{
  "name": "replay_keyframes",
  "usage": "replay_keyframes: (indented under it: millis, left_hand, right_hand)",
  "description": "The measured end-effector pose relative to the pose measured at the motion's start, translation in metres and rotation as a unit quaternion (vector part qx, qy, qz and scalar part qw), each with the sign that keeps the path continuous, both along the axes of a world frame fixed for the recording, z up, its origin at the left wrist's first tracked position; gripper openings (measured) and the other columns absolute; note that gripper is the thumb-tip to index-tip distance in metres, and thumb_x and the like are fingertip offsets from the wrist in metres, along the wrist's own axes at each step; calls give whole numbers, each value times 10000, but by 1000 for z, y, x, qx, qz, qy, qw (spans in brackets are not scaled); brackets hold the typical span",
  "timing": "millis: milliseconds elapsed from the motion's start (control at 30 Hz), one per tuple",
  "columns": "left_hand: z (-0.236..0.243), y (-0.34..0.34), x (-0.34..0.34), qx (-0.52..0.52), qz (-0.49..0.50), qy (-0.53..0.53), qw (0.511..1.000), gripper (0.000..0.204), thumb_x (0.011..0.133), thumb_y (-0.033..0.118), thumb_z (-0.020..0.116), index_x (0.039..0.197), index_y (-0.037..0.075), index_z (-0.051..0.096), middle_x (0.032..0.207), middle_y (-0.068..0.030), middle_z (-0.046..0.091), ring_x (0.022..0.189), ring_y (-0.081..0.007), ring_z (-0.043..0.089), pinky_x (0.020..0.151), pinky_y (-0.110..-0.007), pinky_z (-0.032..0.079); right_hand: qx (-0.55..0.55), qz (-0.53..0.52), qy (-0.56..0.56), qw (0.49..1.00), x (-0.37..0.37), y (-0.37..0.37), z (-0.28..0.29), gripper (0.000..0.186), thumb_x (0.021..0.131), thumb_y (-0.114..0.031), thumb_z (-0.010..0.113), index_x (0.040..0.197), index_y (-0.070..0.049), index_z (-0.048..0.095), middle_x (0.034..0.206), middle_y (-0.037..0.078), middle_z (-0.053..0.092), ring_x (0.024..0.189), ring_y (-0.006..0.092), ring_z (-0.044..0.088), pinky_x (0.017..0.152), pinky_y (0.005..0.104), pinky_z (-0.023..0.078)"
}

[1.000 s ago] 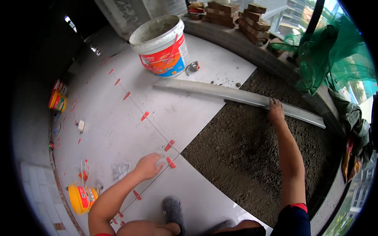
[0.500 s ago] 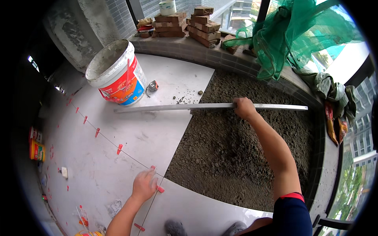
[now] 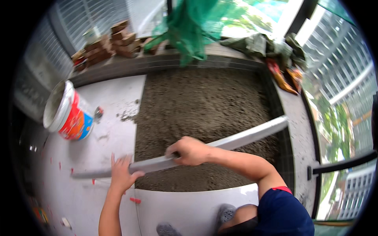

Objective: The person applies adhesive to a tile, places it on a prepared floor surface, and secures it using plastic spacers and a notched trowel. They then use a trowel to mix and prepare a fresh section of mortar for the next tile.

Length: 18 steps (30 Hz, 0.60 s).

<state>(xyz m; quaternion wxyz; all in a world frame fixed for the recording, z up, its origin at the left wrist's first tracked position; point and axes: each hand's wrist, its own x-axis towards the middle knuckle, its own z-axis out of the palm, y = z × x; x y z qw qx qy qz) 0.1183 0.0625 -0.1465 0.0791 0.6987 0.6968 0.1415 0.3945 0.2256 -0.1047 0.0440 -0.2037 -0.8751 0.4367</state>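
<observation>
While both hands grip the straightedge point(image 3: 236, 139), the bucket's point(image 3: 69, 114) contents stay unseen.

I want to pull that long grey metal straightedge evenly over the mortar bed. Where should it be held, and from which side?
Probably from above, at two spaced points on the long grey metal straightedge. It is long, slim and tilted across the dark mortar bed, so one grip would let it swing. The right hand wraps its middle; the left hand steadies the end over the pale floor tiles.
</observation>
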Motion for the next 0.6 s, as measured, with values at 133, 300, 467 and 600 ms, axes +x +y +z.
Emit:
replay_keyframes:
  millis: [133, 300, 467, 600]
  left_hand:
    - [23, -61, 16, -27, 171, -110, 979, 315, 616, 205, 813, 743, 9, 603, 716, -142, 591, 679, -342, 556, 615, -411, 423]
    - [36, -184, -14, 7, 353, -115, 929, 230, 695, 115, 740, 702, 12, 535, 606, -58, 446, 582, -163, 416, 551, -324, 360]
    - [25, -366, -63, 64, 501, -79, 860, 359, 867, 251, 667, 672, 10, 485, 598, 0, 391, 599, -113, 343, 527, -314, 294]
    - [7, -461, -71, 116, 632, -76, 762, 414, 938, 322, 594, 903, -88, 634, 796, -88, 621, 741, -136, 510, 694, -299, 423]
  right_hand:
    - [142, 38, 174, 974, 10, -24, 1, 258, 709, -68, 679, 963, -79, 633, 906, 131, 646, 838, 357, 642, 772, 444, 516]
    - [84, -104, 257, 957, 65, -51, 20, 242, 801, -59, 662, 1041, -67, 632, 1063, 124, 626, 886, 333, 648, 764, 395, 555]
    - [59, -213, 56, 974, 123, -73, -29, 165, 843, -52, 651, 1007, -34, 649, 1007, 142, 649, 920, 324, 651, 785, 369, 538]
    - [62, -321, -55, 944, 187, -91, -34, 155, 834, -13, 638, 988, -8, 658, 980, 151, 655, 894, 306, 658, 784, 351, 526]
